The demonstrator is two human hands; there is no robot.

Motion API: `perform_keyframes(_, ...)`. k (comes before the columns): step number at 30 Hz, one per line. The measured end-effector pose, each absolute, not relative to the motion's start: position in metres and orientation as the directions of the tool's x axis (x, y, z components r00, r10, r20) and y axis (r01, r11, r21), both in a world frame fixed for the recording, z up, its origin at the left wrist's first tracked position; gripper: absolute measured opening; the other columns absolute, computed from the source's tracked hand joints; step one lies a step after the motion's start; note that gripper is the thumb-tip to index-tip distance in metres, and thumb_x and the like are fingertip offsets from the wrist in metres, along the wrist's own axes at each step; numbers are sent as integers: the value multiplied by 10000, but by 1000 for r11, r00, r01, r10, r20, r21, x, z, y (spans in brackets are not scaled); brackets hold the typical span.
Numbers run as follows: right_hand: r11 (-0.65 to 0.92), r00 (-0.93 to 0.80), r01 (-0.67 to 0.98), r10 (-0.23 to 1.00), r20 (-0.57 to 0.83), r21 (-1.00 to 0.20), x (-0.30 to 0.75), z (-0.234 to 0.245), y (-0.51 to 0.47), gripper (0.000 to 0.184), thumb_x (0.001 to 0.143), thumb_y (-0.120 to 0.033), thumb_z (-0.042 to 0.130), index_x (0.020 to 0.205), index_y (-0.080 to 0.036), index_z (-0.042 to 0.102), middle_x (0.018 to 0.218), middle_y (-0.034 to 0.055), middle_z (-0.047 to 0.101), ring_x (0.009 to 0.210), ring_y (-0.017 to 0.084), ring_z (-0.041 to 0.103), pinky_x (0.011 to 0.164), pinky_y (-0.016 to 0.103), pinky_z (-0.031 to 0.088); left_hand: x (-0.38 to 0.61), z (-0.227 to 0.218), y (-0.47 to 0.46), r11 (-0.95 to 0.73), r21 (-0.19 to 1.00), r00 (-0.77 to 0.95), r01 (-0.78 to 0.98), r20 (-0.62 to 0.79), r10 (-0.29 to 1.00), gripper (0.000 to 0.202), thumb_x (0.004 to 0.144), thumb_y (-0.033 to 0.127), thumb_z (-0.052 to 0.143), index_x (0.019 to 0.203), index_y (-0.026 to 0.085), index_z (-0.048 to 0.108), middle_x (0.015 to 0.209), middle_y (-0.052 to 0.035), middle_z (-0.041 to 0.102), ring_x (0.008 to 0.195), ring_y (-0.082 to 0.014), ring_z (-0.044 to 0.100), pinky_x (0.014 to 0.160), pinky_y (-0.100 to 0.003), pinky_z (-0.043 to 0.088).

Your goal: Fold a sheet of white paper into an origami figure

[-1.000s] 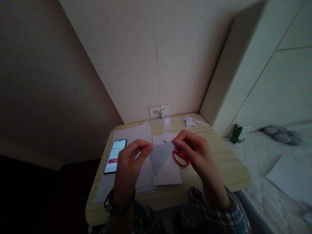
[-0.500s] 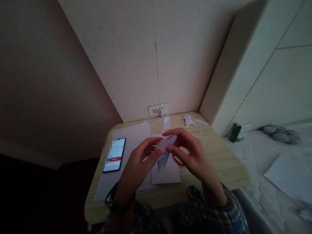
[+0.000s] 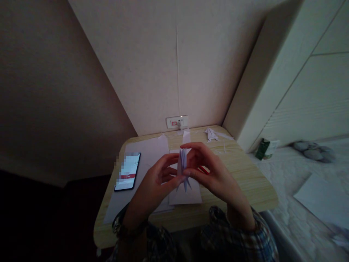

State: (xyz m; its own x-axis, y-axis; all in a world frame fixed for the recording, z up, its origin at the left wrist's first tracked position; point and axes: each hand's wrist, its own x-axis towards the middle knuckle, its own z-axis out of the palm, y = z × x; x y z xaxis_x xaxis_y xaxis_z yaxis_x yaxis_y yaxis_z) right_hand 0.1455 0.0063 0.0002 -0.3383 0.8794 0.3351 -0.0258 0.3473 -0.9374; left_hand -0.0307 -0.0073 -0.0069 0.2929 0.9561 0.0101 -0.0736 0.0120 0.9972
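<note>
A small piece of folded white paper [image 3: 183, 162], with several layers seen edge-on and pointed ends hanging below, is held up above the table. My left hand [image 3: 160, 176] grips its left side, thumb in front and fingers behind. From the right, my right hand [image 3: 209, 169] pinches the same folded paper between thumb and fingers. Both thumbs meet near its lower middle. Beneath it lies a white sheet [image 3: 187, 198] on the table. Something red [image 3: 203, 169] shows partly behind my right hand; its kind is hidden.
On the wooden table [image 3: 245, 182], a phone [image 3: 128, 171] lies on white paper [image 3: 148, 145] at left. A folded paper figure [image 3: 211, 134] and paper scraps sit at the back, below a wall socket [image 3: 177, 122]. A bed with a green-and-white box [image 3: 267, 149] and sheets [image 3: 324, 198] adjoins on the right.
The folded paper has been turned from its flat face to its layered edge, now upright between both hands. The hands stay in nearly the same place.
</note>
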Motion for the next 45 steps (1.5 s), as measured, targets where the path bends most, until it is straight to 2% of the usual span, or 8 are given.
perform_keyframes(11, 370, -370, -18, 861, 350, -929, 147, -2, 5, 345, 872, -136, 655, 1171, -263, 538, 845, -43, 610, 736, 103, 597, 610, 220, 451, -33, -9, -8, -10, 986, 248, -166, 51, 967, 347, 813, 227, 761, 1140, 268, 654, 1242, -14, 690, 850, -121, 694, 758, -227, 569)
perform_keyframes(17, 379, -370, 37, 864, 340, -925, 147, -2, 5, 325, 883, -159, 650, 1171, -260, 539, 846, -40, 609, 719, 105, 581, 602, 224, 446, -30, -4, -9, -27, 995, 294, -97, 55, 954, 372, 829, 207, 733, 1186, 263, 642, 1154, -1, 750, 1003, -165, 711, 874, -236, 553)
perform_keyframes(21, 387, -367, 45, 864, 345, -921, 147, -1, 4, 331, 878, -160, 647, 1173, -265, 537, 849, -36, 610, 719, 111, 587, 605, 231, 450, -29, -1, -10, -52, 997, 259, -53, 64, 964, 364, 821, 210, 736, 1173, 257, 652, 1182, -2, 748, 1068, -185, 703, 885, -235, 552)
perform_keyframes(25, 394, -341, 66, 872, 350, -917, 148, 0, 3, 272, 884, -167, 609, 1136, -249, 547, 848, -22, 602, 724, 126, 586, 618, 249, 462, -31, -2, -9, -44, 997, 236, -65, 58, 970, 362, 815, 220, 744, 1166, 238, 655, 1185, -21, 749, 1021, -191, 721, 868, -249, 565)
perform_keyframes(30, 399, -281, 142, 894, 350, -906, 148, -2, 4, 297, 879, -171, 565, 1168, -228, 529, 844, -3, 605, 704, 144, 580, 580, 266, 456, -32, -3, -8, -37, 996, 212, -80, 53, 976, 394, 770, 176, 779, 1146, 220, 666, 1188, -30, 746, 1014, -201, 724, 848, -243, 568)
perform_keyframes(34, 392, -269, 156, 900, 343, -907, 147, -4, 5, 274, 884, -164, 534, 1150, -230, 520, 859, 6, 630, 711, 150, 594, 610, 279, 473, -33, -2, -9, -47, 994, 197, -100, 66, 978, 345, 809, 203, 752, 1144, 217, 669, 1196, -28, 741, 1035, -190, 711, 871, -233, 553)
perform_keyframes(39, 388, -247, 171, 907, 342, -906, 147, -3, 5, 260, 883, -182, 542, 1135, -240, 515, 842, 4, 617, 699, 153, 583, 648, 291, 494, -34, -1, -10, -31, 995, 171, -95, 47, 984, 391, 767, 169, 785, 1137, 205, 664, 1187, -32, 743, 1008, -188, 711, 873, -233, 549)
perform_keyframes(45, 387, -245, 145, 906, 346, -911, 147, -3, 4, 254, 889, -203, 563, 1136, -242, 520, 842, 5, 637, 701, 152, 598, 633, 282, 489, -33, -1, -10, -30, 996, 158, -81, 43, 987, 413, 778, 222, 782, 1168, 184, 652, 1215, -66, 732, 1000, -213, 716, 842, -261, 571)
